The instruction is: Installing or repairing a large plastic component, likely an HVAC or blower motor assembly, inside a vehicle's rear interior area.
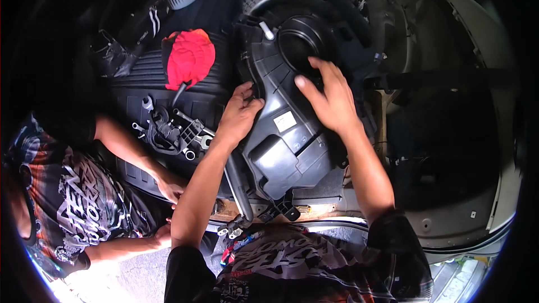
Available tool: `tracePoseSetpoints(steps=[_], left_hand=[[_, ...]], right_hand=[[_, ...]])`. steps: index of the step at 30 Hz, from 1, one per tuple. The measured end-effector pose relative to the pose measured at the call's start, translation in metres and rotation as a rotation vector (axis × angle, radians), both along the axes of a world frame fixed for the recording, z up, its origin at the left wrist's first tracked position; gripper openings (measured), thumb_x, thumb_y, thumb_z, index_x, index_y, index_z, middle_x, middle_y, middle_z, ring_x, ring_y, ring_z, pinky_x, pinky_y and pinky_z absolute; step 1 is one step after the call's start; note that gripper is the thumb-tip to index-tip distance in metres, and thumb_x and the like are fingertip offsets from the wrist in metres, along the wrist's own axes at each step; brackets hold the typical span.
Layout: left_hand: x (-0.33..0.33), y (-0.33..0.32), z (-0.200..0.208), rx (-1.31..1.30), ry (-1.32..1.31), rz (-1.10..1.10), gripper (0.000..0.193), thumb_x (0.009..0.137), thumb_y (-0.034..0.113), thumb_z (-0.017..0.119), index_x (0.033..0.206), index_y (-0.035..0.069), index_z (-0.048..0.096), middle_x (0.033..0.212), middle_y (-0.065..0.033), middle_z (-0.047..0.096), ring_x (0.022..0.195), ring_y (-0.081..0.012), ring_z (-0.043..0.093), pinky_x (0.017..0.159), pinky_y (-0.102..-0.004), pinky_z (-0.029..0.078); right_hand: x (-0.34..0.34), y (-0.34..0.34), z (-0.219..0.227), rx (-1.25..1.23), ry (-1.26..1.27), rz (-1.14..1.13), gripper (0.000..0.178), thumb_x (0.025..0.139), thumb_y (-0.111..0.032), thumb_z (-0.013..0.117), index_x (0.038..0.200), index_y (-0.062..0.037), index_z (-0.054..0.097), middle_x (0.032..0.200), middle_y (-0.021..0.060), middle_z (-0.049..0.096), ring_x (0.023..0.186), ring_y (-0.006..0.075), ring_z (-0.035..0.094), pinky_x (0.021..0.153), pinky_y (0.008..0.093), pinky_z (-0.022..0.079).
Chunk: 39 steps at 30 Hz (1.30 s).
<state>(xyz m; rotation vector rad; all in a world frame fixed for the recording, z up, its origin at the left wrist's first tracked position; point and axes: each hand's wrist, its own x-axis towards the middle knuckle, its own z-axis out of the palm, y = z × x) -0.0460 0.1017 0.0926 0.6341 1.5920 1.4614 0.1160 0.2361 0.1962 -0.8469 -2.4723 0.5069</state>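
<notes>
A large black plastic housing [272, 81], like a car's blower casing, lies in front of me. It has a round opening [303, 45] toward its far end and a small white label [284, 121] in the middle. My left hand [238, 113] is at its left edge, fingers curled against the side as if gripping it. Over the right part of the housing is my right hand [335, 98], thumb and fingers spread beside the round opening. Nothing shows in its grasp. A metal pipe with a black sleeve [238, 182] runs down beside my left forearm.
Left of the housing, several wrenches [147, 102] and dark metal parts [168, 134] lie on a ribbed black mat, with a red cloth [191, 59] beyond. Another person [73, 191] sits close on my left, hands low. A vehicle sill [331, 211] crosses in front of my body.
</notes>
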Motion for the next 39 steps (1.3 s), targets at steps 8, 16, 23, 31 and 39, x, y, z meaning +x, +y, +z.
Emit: tracePoseSetpoints(steps=[8, 16, 23, 31, 39], left_hand=[[0.007, -0.034, 0.013, 0.109, 0.030, -0.041, 0.063, 0.088, 0.012, 0.063, 0.143, -0.005, 0.038, 0.140, -0.0239, 0.047, 0.128, -0.0272, 0.049, 0.109, -0.0341, 0.037], [0.036, -0.145, 0.051, 0.100, 0.397, 0.088, 0.056, 0.081, 0.013, 0.067, 0.134, 0.003, 0.052, 0.129, -0.0209, 0.057, 0.122, -0.0329, 0.054, 0.104, -0.0387, 0.042], [0.078, -0.174, -0.004, 0.091, -0.182, -0.077, 0.068, 0.085, 0.010, 0.071, 0.143, 0.002, 0.037, 0.126, -0.0140, 0.057, 0.110, -0.0231, 0.059, 0.093, -0.0378, 0.048], [0.093, -0.187, 0.005, 0.207, -0.221, -0.064, 0.046, 0.085, 0.000, 0.067, 0.127, -0.002, 0.048, 0.109, -0.0073, 0.060, 0.101, -0.0132, 0.055, 0.091, -0.0298, 0.045], [0.081, -0.222, -0.011, -0.076, -0.007, -0.109, 0.050, 0.080, 0.006, 0.053, 0.129, -0.005, 0.046, 0.100, -0.0102, 0.057, 0.089, -0.0188, 0.054, 0.082, -0.0294, 0.046]], right_hand=[[-0.059, 0.013, -0.005, -0.195, -0.417, -0.141, 0.074, 0.085, -0.070, 0.056, 0.093, 0.0028, 0.070, 0.086, 0.0253, 0.069, 0.093, 0.0409, 0.067, 0.084, 0.0456, 0.051], [-0.008, 0.007, 0.008, -0.078, -0.082, -0.418, 0.066, 0.090, -0.063, 0.058, 0.078, 0.0015, 0.067, 0.061, 0.0118, 0.057, 0.063, 0.0203, 0.055, 0.067, 0.0374, 0.046], [0.019, -0.007, 0.050, 0.014, 0.319, -0.331, 0.063, 0.093, -0.056, 0.062, 0.069, 0.0030, 0.057, 0.055, 0.0048, 0.044, 0.059, 0.0124, 0.040, 0.058, 0.0336, 0.040], [0.037, -0.028, 0.078, -0.081, 0.262, -0.274, 0.059, 0.096, -0.053, 0.058, 0.069, 0.0002, 0.058, 0.058, 0.0017, 0.046, 0.061, 0.0118, 0.039, 0.058, 0.0328, 0.040], [0.021, -0.062, 0.047, -0.224, -0.362, -0.369, 0.073, 0.095, -0.067, 0.039, 0.093, -0.0016, 0.073, 0.093, 0.0251, 0.070, 0.098, 0.0408, 0.066, 0.088, 0.0473, 0.050]])
